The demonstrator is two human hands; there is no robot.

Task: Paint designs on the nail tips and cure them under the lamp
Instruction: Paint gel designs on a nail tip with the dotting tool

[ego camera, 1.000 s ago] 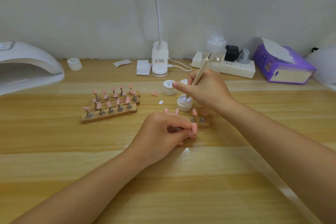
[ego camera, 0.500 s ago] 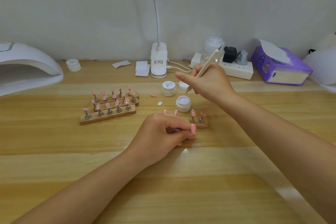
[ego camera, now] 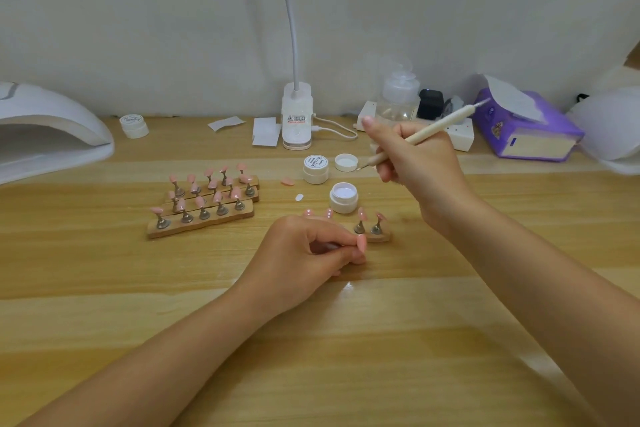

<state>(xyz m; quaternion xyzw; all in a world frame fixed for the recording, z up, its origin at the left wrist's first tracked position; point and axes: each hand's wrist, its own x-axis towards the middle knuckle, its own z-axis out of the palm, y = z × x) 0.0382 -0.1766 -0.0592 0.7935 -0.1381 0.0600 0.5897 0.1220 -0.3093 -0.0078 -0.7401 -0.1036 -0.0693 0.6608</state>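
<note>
Above the open gel pot [ego camera: 343,197], the right hand [ego camera: 420,163] is gripping the loaded brush [ego camera: 420,135] (painting step), needing steady descent onto the nail tip [ego camera: 361,242] the left hand [ego camera: 304,253] is pinching.

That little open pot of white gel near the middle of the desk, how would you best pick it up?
Grip the open pot by its round side wall, fingers on opposite sides, coming straight down from above. It stands upright with no lid, so keep off the rim and hold it level. The nail stand sits close in front and the closed pot behind, leaving left and right freer.
</note>
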